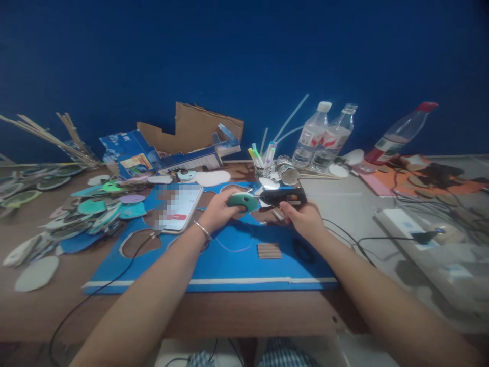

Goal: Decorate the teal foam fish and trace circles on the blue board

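Pinched in my left hand [222,210] is a green rounded cutout [244,202] with a dark spot on it. My right hand [304,218] grips a black glue gun [281,198], its nozzle pointing left at the cutout's right edge; whether they touch I cannot tell. Both are held over a blue board [229,270] with rounded holes cut through it. A small piece of corrugated cardboard [269,250] lies on the board below my hands. A phone [181,206] with a cable plugged in rests on the board's left part, beside my left wrist.
Piles of coloured cutouts [91,206] spread on the left. Behind stand cardboard scraps [206,127], a cup of markers [263,162], clear bottles [311,135] and a tilted red-capped bottle [401,135]. A power strip [405,229] and cords lie on the right.
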Available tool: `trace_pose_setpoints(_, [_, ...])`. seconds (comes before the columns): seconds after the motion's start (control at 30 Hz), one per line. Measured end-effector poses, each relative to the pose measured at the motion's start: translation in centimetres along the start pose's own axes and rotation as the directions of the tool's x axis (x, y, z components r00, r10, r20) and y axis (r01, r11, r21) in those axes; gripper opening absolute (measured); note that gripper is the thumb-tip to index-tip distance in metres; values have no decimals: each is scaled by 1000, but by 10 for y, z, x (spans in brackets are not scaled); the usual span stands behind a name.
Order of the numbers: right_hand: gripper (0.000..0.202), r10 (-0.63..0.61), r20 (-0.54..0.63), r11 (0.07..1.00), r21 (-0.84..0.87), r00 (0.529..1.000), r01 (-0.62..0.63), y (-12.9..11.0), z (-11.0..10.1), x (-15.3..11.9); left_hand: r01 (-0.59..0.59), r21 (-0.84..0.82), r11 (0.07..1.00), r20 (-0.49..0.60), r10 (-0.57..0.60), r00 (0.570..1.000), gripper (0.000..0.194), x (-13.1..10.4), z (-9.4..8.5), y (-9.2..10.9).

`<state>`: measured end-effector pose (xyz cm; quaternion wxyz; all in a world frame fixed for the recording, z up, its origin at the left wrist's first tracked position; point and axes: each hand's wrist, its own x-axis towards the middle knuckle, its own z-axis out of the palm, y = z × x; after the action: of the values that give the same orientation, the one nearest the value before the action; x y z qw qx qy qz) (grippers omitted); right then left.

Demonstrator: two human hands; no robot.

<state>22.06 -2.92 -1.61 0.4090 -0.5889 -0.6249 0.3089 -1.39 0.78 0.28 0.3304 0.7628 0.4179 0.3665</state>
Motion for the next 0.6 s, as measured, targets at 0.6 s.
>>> trace_pose_setpoints(0.6, [51,-14,-17,999,35,1000,14,1,3,-1,2,-49,999,-58,-5,998,31,-1,4,-8])
